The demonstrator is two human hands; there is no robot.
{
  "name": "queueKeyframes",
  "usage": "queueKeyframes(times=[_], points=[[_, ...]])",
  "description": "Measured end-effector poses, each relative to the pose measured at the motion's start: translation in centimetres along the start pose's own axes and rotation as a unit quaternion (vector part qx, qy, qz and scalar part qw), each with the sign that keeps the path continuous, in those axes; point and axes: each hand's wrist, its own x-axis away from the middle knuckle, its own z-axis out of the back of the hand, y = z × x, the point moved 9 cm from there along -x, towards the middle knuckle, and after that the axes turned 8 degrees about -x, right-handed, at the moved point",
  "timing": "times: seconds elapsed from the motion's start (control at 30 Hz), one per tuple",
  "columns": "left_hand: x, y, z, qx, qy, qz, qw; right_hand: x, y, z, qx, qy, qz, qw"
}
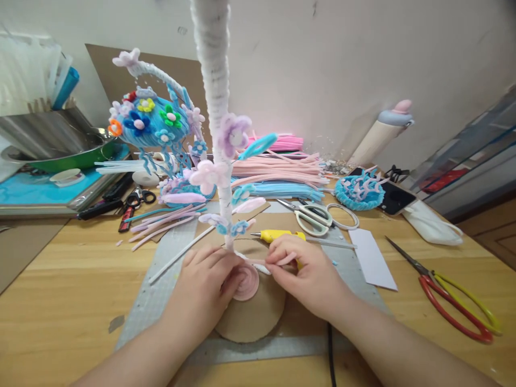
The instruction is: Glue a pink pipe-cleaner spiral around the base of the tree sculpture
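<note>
Brown cardboard disc lies on a grey mat, a fuzzy pink spiral flat on it. The left hand, thumb and fingertips close together, holds the spiral's edge; the right hand pinches the pink strip. Behind stands a white stalk; beyond lie a yellow glue gun, pale-handled scissors and pink stems.

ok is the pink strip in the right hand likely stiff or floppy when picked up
The pink strip probably bends easily, given the spiral pink coil nearby. Likely not limp: its end juts past the right hand. Thin, so probably light.
</note>
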Motion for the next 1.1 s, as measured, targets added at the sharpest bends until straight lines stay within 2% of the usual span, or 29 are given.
queueKeyframes(times=[0.13, 0.2, 0.27, 0.37, 0.47, 0.67, 0.83, 0.9, 1.0, 1.1], points=[[0.1, 0.1, 0.0, -0.015, 0.008, -0.007, 1.0, 0.0, 2.1, 0.8, 0.013, -0.038, -0.094, 0.995], [0.2, 0.0, 0.0, -0.02, 0.011, -0.009, 1.0, 0.0, 2.3, 1.0, 0.032, -0.057, -0.117, 0.991], [0.3, 0.0, -0.1, -0.023, 0.012, -0.015, 1.0, -0.2, 1.6, 1.3, 0.102, -0.067, -0.09, 0.988], [0.4, 0.1, -0.3, -0.027, 0.016, -0.023, 0.999, -0.3, -0.8, 1.1, 0.262, -0.056, 0.02, 0.963], [0.4, 0.0, -0.3, -0.029, 0.023, -0.027, 0.999, 0.2, -1.9, -0.1, 0.314, -0.07, 0.082, 0.943], [0.5, 0.1, -0.4, -0.03, 0.022, -0.037, 0.999, 0.8, -1.3, -1.9, 0.331, -0.109, 0.073, 0.935], [0.4, 0.3, -0.2, -0.031, 0.019, -0.03, 0.999, 1.7, -3.7, -1.8, 0.433, -0.063, 0.129, 0.89], [0.4, 0.3, -0.3, -0.032, 0.012, -0.028, 0.999, 2.1, -4.1, -2.2, 0.446, -0.071, 0.141, 0.881], [0.3, 0.3, -0.2, -0.035, 0.013, -0.022, 0.999, 2.3, -3.4, -2.7, 0.429, -0.105, 0.128, 0.888], [0.3, 0.3, -0.2, -0.037, 0.012, -0.025, 0.999, 2.0, -1.9, -2.3, 0.397, -0.102, 0.084, 0.908]])
